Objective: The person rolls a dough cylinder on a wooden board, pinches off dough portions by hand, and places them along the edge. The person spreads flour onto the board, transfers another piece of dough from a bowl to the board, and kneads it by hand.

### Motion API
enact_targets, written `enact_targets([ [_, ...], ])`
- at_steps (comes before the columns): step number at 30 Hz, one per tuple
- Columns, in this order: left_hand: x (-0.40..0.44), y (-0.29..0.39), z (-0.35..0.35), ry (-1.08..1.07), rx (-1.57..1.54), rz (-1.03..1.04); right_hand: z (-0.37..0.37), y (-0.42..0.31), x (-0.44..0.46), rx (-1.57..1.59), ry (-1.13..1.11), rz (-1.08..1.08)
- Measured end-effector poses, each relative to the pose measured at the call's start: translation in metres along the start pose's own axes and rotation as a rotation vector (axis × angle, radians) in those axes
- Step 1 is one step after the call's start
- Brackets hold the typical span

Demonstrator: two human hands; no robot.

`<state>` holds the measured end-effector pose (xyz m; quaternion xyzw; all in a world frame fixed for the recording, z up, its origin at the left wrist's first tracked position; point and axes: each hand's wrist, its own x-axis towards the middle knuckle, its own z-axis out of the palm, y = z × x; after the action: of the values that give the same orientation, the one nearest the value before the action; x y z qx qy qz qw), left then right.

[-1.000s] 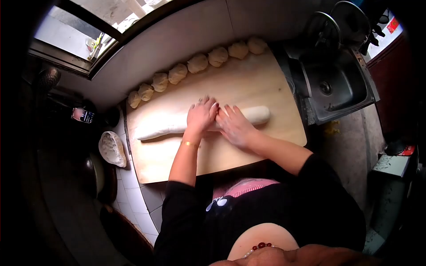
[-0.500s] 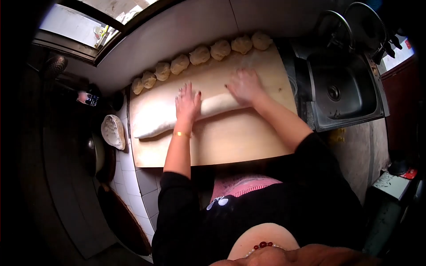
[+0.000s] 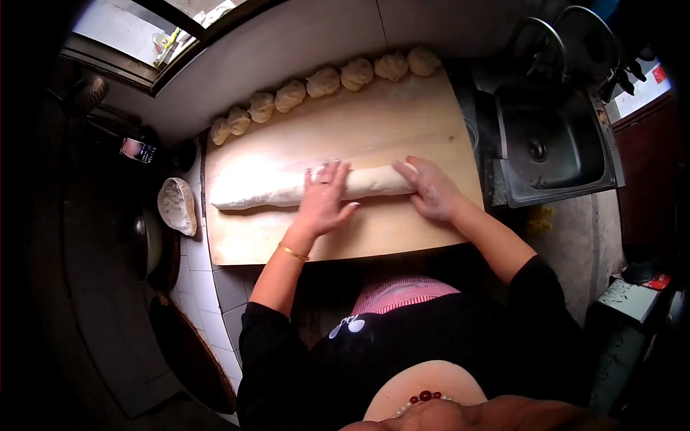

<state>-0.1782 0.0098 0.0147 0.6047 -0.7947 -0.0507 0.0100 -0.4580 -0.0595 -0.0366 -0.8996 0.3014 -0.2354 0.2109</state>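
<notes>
A long, pale roll of dough [image 3: 266,195] lies across the wooden board [image 3: 388,230]. My left hand [image 3: 325,197] rests on the middle of the roll, fingers stretched out and thumb apart. Around the roll's right end, my right hand [image 3: 429,189] is closed, with thumb and fingers on either side of the dough. Along the board's far edge several rough dough pieces [image 3: 323,82] sit in a row.
A metal sink [image 3: 550,151] with a faucet is at the right of the board. On the left, a pale bowl-shaped object [image 3: 177,206] rests on white tiles [image 3: 203,287]. A window [image 3: 136,36] is at the upper left.
My right hand has moved right and nearer to me, from flat on the roll to its right end. My left hand has shifted right and toward me, and the roll has rolled nearer.
</notes>
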Motion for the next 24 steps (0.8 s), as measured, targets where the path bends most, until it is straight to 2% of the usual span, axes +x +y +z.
enact_targets([
  [1,0.010,0.015,-0.007,-0.049,0.016,0.031,0.003,0.003,0.001,0.041,0.028,0.008],
  [3,0.028,0.034,-0.004,0.030,-0.008,0.088,0.005,0.008,0.005,0.119,0.083,0.024],
  [6,0.052,0.042,-0.002,-0.022,-0.042,0.123,0.006,0.006,0.017,0.404,0.049,0.318],
  [9,0.072,0.039,-0.007,-0.059,-0.135,0.122,-0.006,0.000,0.033,0.670,-0.087,0.610],
  [12,0.086,0.027,0.002,-0.150,-0.216,0.152,0.004,0.005,0.039,0.640,-0.045,0.544],
  [15,0.084,0.019,0.004,-0.034,-0.321,0.140,0.004,-0.014,0.046,0.211,-0.008,0.492],
  [18,0.082,0.007,0.007,-0.007,-0.453,0.178,0.003,-0.013,0.057,0.583,0.003,0.566],
  [21,0.084,0.006,-0.002,-0.081,-0.476,0.181,-0.010,-0.021,0.071,1.196,-0.005,0.778],
  [24,0.079,0.010,-0.012,-0.050,-0.379,0.186,-0.006,-0.010,0.075,1.317,0.005,0.735],
])
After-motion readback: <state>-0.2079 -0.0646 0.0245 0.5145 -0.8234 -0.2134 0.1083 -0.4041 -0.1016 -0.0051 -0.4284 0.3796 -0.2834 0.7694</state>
